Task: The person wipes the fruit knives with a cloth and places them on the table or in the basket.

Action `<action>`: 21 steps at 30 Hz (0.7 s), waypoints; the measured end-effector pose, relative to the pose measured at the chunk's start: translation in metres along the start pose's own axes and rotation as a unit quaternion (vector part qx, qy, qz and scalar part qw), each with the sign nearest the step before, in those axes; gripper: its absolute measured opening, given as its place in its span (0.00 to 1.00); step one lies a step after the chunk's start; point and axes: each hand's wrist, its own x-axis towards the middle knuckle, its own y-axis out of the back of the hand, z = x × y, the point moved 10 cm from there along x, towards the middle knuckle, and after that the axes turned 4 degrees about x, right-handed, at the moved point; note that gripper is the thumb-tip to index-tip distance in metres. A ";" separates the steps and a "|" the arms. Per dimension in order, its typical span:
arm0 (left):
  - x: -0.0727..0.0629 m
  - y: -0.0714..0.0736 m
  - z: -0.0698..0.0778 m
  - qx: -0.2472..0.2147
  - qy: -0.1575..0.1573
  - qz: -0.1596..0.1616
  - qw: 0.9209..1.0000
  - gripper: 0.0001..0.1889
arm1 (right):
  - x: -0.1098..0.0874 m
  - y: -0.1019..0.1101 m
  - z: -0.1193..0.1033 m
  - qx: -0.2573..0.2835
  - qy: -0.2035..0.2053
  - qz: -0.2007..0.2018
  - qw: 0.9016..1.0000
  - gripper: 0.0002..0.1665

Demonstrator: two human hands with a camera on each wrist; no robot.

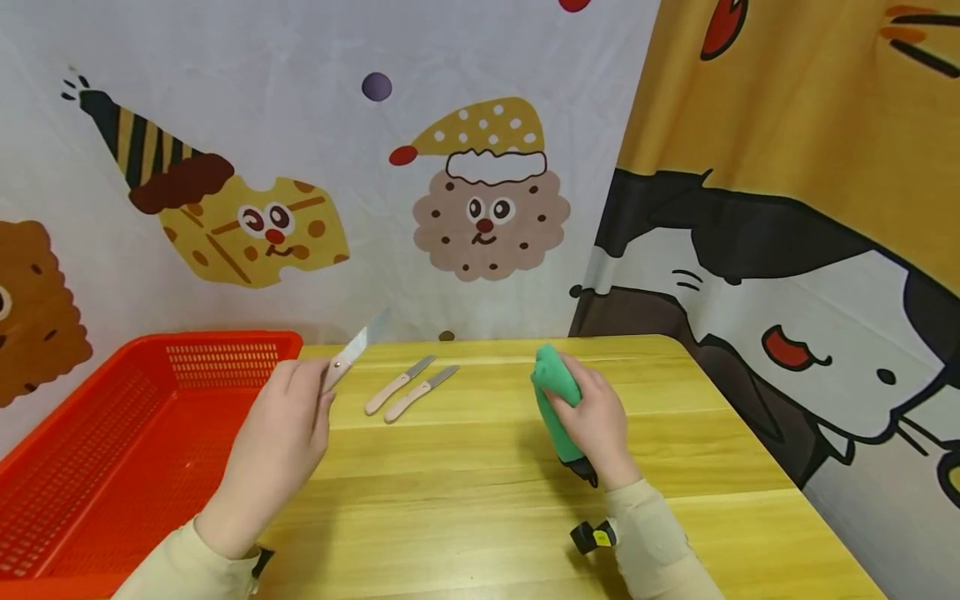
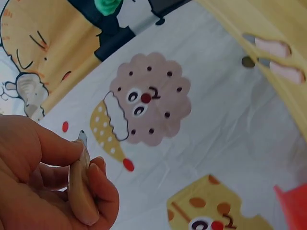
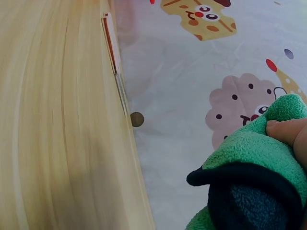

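In the head view my left hand (image 1: 281,442) grips a small knife (image 1: 347,357) by its pale handle, blade pointing up and to the right above the table. The left wrist view shows the handle (image 2: 82,196) between thumb and curled fingers, with little of the blade visible. My right hand (image 1: 596,412) holds a bunched green cloth (image 1: 555,417) with a dark trim at its lower end, raised over the table's right half. In the right wrist view the cloth (image 3: 254,148) is fuzzy, and the thumb presses on it. Two similar knives (image 1: 401,385) lie side by side on the table between my hands.
A red plastic basket (image 1: 142,354) with perforated sides stands at the left of the wooden table (image 1: 450,517). Behind the table hangs a printed curtain (image 1: 480,50) with cartoon figures. A black wrist device (image 1: 592,537) sits by my right sleeve.
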 end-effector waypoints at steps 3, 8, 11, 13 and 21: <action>0.005 0.009 -0.006 0.001 0.005 -0.003 1.000 0.19 | -0.001 0.000 0.003 0.000 -0.001 0.000 1.000 0.33; 0.014 0.018 -0.027 -0.006 0.038 -0.031 0.999 0.17 | -0.003 0.002 0.008 -0.002 -0.010 0.001 1.000 0.33; 0.017 0.017 -0.049 -0.008 0.075 -0.065 0.995 0.14 | -0.003 0.002 0.010 -0.004 -0.012 -0.001 1.000 0.33; 0.019 0.016 -0.066 -0.009 0.097 -0.088 0.991 0.12 | -0.004 0.001 0.010 -0.004 -0.011 -0.003 1.000 0.34; 0.019 0.010 -0.131 0.010 0.146 -0.153 0.977 0.12 | -0.004 0.002 0.013 -0.008 -0.009 -0.004 1.000 0.33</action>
